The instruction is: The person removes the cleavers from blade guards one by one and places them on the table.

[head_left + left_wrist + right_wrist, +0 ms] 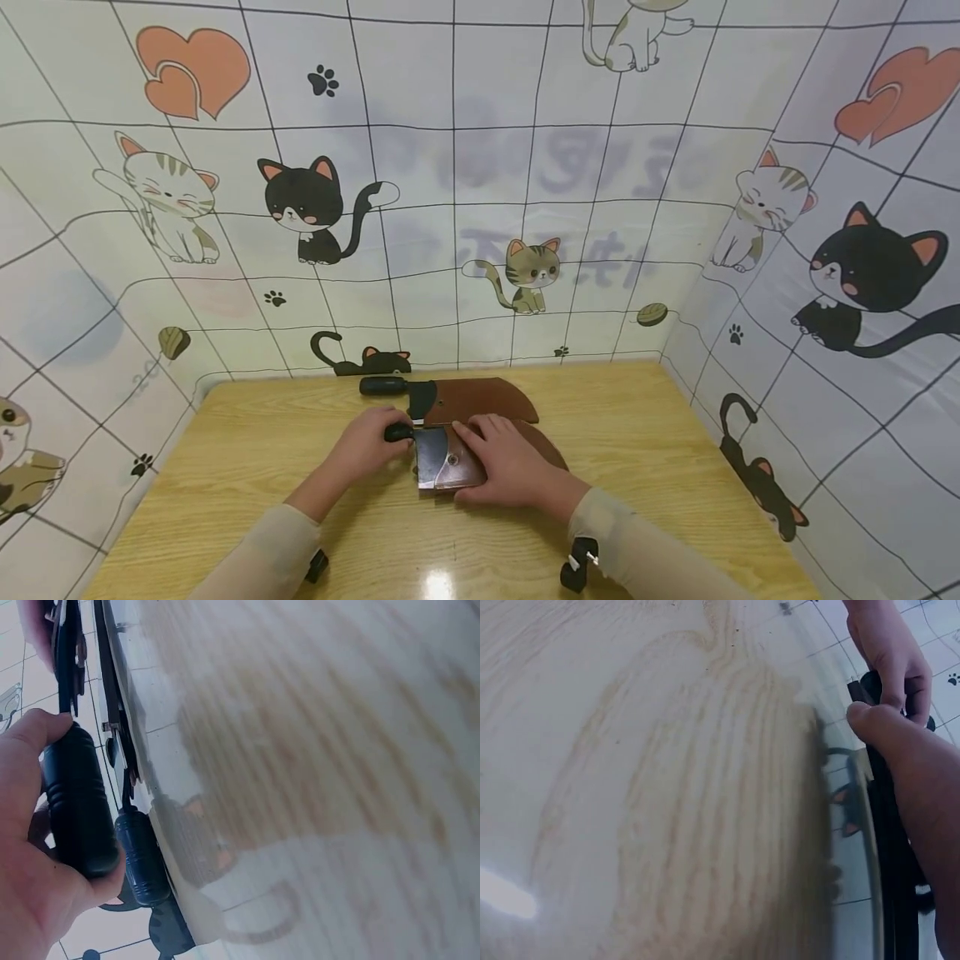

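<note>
In the head view, my left hand point(370, 442) holds the black handle point(398, 432) of a broad kitchen knife. A strip of its shiny blade point(431, 457) shows beside a brown leather sheath point(459, 473) with a metal stud. My right hand point(513, 468) grips that sheath, thumb at the near edge and fingers over the top. The left wrist view shows the ridged knife handle point(81, 799) within the left hand. Just behind lies a second knife, its black handle point(382, 386) pointing left and its blade in another brown sheath point(480, 397).
The wooden table point(645, 500) runs back to a cloth wall point(420, 175) printed with cats and grid lines. Similar cloth stands at both sides. Black wrist mounts point(577, 565) hang under the sleeves.
</note>
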A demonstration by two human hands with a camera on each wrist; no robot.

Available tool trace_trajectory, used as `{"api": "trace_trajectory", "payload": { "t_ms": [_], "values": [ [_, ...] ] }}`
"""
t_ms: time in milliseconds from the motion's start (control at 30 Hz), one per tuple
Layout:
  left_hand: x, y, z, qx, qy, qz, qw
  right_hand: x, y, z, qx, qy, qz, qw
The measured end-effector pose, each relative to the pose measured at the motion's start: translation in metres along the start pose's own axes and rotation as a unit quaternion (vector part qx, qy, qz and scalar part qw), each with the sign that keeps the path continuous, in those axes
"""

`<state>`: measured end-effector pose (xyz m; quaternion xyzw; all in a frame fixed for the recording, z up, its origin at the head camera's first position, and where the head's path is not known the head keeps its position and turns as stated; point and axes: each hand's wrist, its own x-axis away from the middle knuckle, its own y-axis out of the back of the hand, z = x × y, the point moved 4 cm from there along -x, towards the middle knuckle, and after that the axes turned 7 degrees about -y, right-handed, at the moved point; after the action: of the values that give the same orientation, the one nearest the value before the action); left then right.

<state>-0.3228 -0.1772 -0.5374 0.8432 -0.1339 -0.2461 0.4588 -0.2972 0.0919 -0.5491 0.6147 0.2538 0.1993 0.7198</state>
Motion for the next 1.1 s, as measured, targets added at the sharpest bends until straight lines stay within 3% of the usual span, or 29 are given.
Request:
{"api": "trace_trajectory", "payload": {
  "t_ms": [467,1100],
  "values": [
    [0.0,0.011,-0.012,-0.014,-0.016,-0.016,0.9996,0.006,0.016,0.001,-0.006,-0.016,0.004,0.9999],
    [0.0,0.02,-0.016,-0.013,-0.029,-0.026,0.9992,0.009,0.028,0.001,-0.009,-0.006,-0.012,0.9999]
  ]
}}
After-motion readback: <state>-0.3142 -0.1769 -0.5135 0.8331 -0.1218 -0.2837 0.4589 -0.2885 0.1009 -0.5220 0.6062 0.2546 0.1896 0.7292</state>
